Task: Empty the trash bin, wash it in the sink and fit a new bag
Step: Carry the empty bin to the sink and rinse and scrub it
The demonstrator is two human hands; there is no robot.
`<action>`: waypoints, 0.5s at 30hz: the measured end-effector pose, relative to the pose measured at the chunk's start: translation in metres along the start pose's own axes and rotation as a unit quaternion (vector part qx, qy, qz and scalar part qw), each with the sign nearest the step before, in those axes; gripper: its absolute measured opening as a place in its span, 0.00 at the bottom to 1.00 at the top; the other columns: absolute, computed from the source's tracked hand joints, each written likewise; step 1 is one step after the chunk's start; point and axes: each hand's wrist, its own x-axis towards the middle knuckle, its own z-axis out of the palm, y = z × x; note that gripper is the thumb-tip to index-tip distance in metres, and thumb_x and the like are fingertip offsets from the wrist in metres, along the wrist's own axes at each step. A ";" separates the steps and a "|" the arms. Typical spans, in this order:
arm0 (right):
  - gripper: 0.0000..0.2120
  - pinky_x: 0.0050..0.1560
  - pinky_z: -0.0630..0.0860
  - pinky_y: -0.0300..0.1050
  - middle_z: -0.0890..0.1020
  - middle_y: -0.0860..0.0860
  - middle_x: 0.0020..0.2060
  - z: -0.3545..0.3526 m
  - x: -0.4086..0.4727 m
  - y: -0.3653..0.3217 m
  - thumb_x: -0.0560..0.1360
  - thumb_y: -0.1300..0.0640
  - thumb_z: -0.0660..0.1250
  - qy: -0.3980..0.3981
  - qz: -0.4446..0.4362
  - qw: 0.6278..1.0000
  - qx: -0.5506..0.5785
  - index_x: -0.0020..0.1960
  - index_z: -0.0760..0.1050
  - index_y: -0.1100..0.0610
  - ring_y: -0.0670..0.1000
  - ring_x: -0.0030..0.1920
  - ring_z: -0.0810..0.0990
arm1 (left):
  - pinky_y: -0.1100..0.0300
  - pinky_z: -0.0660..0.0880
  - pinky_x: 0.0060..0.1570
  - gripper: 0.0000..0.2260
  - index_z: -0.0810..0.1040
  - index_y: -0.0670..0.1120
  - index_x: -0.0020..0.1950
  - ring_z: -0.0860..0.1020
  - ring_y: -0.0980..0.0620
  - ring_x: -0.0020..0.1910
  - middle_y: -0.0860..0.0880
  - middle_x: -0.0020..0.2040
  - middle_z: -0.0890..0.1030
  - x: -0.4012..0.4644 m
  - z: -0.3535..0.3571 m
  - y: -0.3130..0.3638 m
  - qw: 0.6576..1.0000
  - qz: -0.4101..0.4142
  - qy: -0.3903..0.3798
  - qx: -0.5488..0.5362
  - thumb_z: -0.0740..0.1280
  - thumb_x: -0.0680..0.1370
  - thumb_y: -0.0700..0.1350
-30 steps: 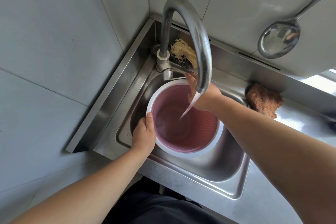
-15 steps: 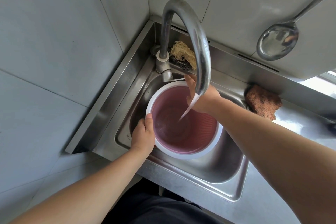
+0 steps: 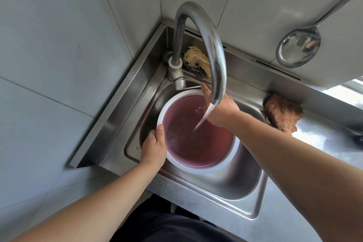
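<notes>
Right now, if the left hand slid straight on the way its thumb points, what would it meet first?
The left hand grips the pink bin's white rim, thumb pointing up along it toward the faucet base. It would probably follow the rim first, then reach the faucet base; depth is unclear.
</notes>
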 end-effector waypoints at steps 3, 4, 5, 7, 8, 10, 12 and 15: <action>0.37 0.70 0.66 0.53 0.55 0.51 0.80 0.003 0.003 0.004 0.77 0.60 0.58 0.000 -0.003 1.000 0.013 0.81 0.45 0.49 0.59 0.75 0.61 | 0.57 0.68 0.45 0.24 0.76 0.46 0.53 0.74 0.59 0.41 0.53 0.42 0.78 0.000 0.000 0.000 1.000 0.002 -0.001 0.005 0.49 0.82 0.62; 0.37 0.72 0.64 0.54 0.53 0.51 0.80 0.005 0.005 0.005 0.77 0.59 0.58 -0.004 -0.004 1.000 0.016 0.81 0.44 0.49 0.59 0.76 0.59 | 0.58 0.68 0.43 0.24 0.76 0.47 0.53 0.74 0.59 0.41 0.53 0.42 0.78 0.000 0.000 0.000 1.000 0.004 -0.001 0.010 0.49 0.82 0.62; 0.37 0.74 0.61 0.55 0.51 0.50 0.81 0.007 0.006 0.006 0.78 0.57 0.57 -0.011 -0.009 1.000 0.012 0.81 0.43 0.49 0.59 0.77 0.57 | 0.58 0.67 0.41 0.23 0.76 0.47 0.52 0.74 0.59 0.41 0.53 0.41 0.78 0.001 0.000 0.000 1.000 0.007 -0.002 0.015 0.49 0.82 0.62; 0.36 0.77 0.53 0.57 0.46 0.49 0.81 0.014 0.009 0.009 0.79 0.54 0.56 -0.023 -0.023 0.999 -0.012 0.81 0.40 0.50 0.59 0.79 0.51 | 0.58 0.67 0.39 0.24 0.76 0.46 0.50 0.75 0.56 0.40 0.52 0.40 0.78 0.003 -0.001 0.001 1.000 0.016 -0.007 0.023 0.49 0.82 0.62; 0.36 0.78 0.49 0.58 0.44 0.49 0.81 0.019 0.010 0.010 0.80 0.52 0.55 -0.024 -0.027 0.999 -0.027 0.80 0.38 0.50 0.59 0.80 0.47 | 0.58 0.67 0.38 0.24 0.76 0.46 0.49 0.76 0.55 0.39 0.52 0.40 0.78 0.005 -0.003 0.001 0.999 0.022 -0.011 0.027 0.49 0.82 0.62; 0.38 0.77 0.42 0.60 0.42 0.50 0.81 0.028 0.015 0.011 0.79 0.49 0.56 -0.022 -0.026 0.998 -0.051 0.80 0.36 0.51 0.58 0.80 0.42 | 0.57 0.67 0.36 0.24 0.76 0.45 0.49 0.76 0.54 0.39 0.51 0.39 0.78 0.008 -0.005 0.001 0.998 0.032 -0.024 0.041 0.49 0.82 0.61; 0.41 0.77 0.38 0.63 0.42 0.51 0.81 0.034 0.021 0.013 0.78 0.44 0.58 -0.021 -0.025 0.997 -0.066 0.80 0.35 0.52 0.58 0.80 0.39 | 0.57 0.68 0.36 0.24 0.76 0.45 0.50 0.77 0.54 0.40 0.50 0.40 0.79 0.010 -0.006 0.000 0.997 0.043 -0.041 0.054 0.49 0.82 0.61; 0.43 0.77 0.38 0.64 0.42 0.53 0.81 0.039 0.028 0.016 0.77 0.42 0.58 -0.013 -0.030 0.996 -0.083 0.80 0.35 0.54 0.58 0.80 0.38 | 0.57 0.69 0.37 0.25 0.76 0.44 0.48 0.77 0.52 0.40 0.49 0.40 0.79 0.007 -0.003 -0.001 0.996 0.048 -0.046 0.058 0.50 0.82 0.61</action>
